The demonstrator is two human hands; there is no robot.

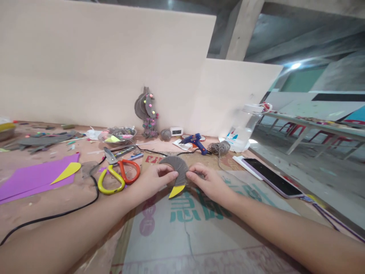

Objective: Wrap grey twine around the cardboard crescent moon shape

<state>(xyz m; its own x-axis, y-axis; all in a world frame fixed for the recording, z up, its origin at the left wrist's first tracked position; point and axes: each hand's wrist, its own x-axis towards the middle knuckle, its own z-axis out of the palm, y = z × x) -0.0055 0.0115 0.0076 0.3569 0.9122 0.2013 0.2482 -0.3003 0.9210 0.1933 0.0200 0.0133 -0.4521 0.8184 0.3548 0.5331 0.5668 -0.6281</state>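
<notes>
A yarn-wrapped crescent [180,169] lay between the fingers over printed cardboard [159,239], its long axis curving toward the wearer. The left hand [162,177] pinched its inner edge; the right hand [208,182] met its outer edge, its hold unclear. Grey windings covered all but 1 yellow tip [176,191].

head-worn camera | faces forward, down | worktable [81,189] close below

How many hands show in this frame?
2: the left hand at the left side of the grey curved piece, and the right hand at its right side.
</notes>
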